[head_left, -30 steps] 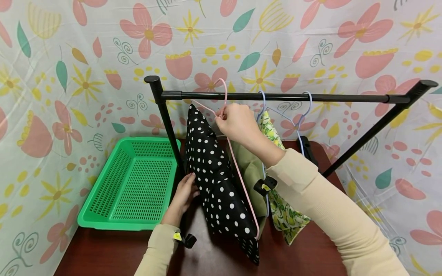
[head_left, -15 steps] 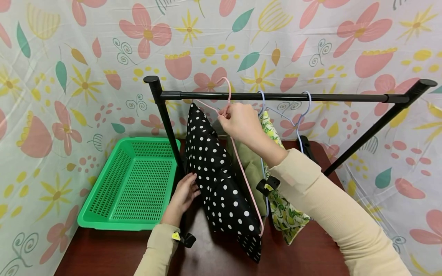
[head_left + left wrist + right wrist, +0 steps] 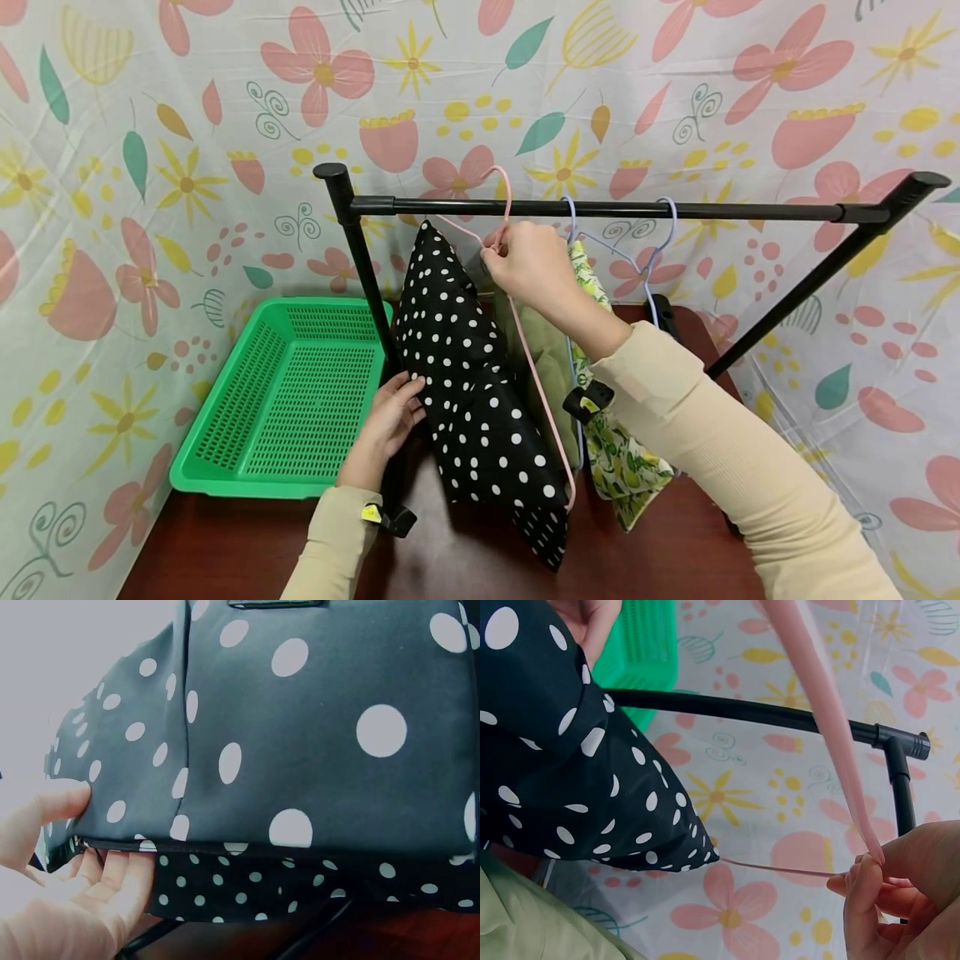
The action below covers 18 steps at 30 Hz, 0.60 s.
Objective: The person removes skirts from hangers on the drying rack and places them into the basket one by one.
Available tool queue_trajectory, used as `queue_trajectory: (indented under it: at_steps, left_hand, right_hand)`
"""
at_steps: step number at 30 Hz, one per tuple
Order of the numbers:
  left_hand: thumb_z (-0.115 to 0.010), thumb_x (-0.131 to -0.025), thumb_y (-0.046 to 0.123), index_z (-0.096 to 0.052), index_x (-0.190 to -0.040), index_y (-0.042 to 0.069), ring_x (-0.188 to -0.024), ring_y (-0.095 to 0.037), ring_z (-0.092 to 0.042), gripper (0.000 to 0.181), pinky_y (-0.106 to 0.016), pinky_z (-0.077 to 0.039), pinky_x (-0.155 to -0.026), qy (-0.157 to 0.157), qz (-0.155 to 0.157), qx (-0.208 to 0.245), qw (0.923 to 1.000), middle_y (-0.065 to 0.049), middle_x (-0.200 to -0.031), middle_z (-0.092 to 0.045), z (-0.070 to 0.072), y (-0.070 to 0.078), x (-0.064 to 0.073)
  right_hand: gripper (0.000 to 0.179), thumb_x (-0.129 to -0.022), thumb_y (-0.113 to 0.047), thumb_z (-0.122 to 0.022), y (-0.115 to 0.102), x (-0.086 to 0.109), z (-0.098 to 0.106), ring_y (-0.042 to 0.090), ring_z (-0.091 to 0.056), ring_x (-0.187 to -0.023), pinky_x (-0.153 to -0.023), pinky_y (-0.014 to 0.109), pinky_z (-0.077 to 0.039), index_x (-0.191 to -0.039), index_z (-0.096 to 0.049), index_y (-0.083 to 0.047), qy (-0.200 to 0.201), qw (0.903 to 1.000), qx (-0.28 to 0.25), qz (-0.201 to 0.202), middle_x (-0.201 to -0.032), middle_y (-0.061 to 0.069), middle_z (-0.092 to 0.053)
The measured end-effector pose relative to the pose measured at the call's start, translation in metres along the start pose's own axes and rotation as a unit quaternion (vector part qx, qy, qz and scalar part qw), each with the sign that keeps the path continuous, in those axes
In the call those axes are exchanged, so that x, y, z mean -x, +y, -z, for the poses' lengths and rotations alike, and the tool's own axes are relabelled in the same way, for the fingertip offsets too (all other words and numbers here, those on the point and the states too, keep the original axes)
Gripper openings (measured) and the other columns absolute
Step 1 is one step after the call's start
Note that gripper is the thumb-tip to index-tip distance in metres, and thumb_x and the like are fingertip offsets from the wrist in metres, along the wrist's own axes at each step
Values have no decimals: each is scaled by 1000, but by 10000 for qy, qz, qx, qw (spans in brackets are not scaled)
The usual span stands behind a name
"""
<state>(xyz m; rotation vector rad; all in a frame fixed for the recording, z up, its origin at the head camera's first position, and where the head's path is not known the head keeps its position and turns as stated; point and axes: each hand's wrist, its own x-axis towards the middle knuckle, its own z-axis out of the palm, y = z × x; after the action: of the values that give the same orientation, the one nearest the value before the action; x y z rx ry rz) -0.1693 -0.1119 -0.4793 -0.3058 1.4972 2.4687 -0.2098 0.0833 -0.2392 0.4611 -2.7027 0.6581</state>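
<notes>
Dotted cloth (image 3: 480, 392) hangs below the left end of the rack (image 3: 615, 209), long axis slanting far left to near right. Right hand (image 3: 538, 265) pinches the hanger (image 3: 822, 712), hook upward; left hand (image 3: 386, 421) grips the cloth's edge.

Figure: Pink hanger (image 3: 821, 705) and right hand (image 3: 528, 262) displaced rightward.
Compared with a second earlier, the dotted cloth (image 3: 480, 400) has its top corner, left of the right hand, farther right; the left hand (image 3: 386, 421), beside the cloth, is slightly farther left.
</notes>
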Motion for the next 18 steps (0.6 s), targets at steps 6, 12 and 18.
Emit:
queue_trajectory:
  at_steps: [6,12,18]
  left_hand:
    - [-55,-90,7,-45,-108,5,-74,-9,-61,20,-26,-50,-67,-95,-87,-96,9999,2,-86,-61,-1,9,4]
    - [-57,-89,5,-44,-104,8,-74,-10,-62,20,-27,-51,-67,-35,-197,-256,9995,3,-84,-62,-4,23,10]
    - [-57,-86,-2,-44,-107,7,-79,-11,-62,26,-26,-52,-69,-123,-368,-540,9978,0,-93,-61,-8,40,15]
  right_hand:
    - [19,-86,-17,-57,3,0,2,21,-55,-56,-45,28,-33,-81,-73,-8,-29,10000,39,-11,-74,5,-70]
    - [20,-86,-17,-58,6,1,1,22,-52,-55,-43,27,-31,-73,-69,-7,57,9998,182,-90,-64,5,-64]
    - [21,-86,-17,-57,11,2,0,21,-51,-52,-42,26,-30,-71,-68,-7,169,9994,287,-113,-65,6,-64]
